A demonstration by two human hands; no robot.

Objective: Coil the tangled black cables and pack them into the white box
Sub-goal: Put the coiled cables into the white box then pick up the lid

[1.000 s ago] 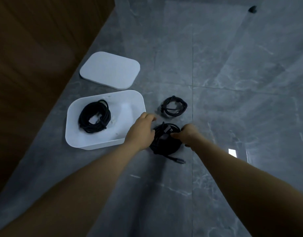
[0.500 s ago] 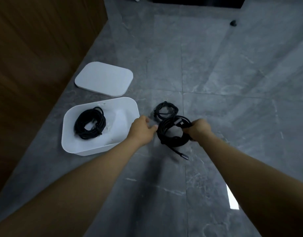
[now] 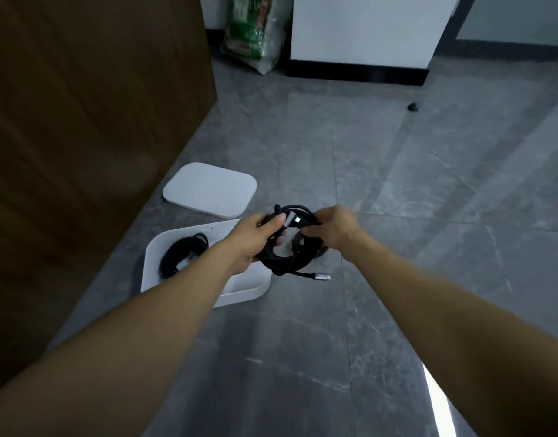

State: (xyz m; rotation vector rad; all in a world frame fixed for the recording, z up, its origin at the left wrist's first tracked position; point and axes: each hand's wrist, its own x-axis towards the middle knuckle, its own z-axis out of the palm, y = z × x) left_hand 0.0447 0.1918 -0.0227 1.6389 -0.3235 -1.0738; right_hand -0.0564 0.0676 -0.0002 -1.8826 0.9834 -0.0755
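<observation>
I hold a coiled black cable (image 3: 287,258) in the air over the right edge of the white box (image 3: 246,288). My left hand (image 3: 252,238) grips the coil's left side, its thumb on a silvery plug. My right hand (image 3: 334,230) grips the coil's top right. A second plug end (image 3: 322,276) dangles from the coil's lower right. Another black coil (image 3: 181,255) lies inside the box at its left. The smaller coil seen earlier on the floor is hidden behind my hands.
The white box lid (image 3: 210,193) lies flat on the grey tile floor beyond the box. A brown wooden panel (image 3: 82,121) runs along the left. A green sack (image 3: 255,29) and a white cabinet (image 3: 362,26) stand at the back. A small black object (image 3: 413,106) sits far right.
Both hands have lifted the coiled cable off the floor and moved it up and left toward the box. My view has tilted upward, showing more of the room.
</observation>
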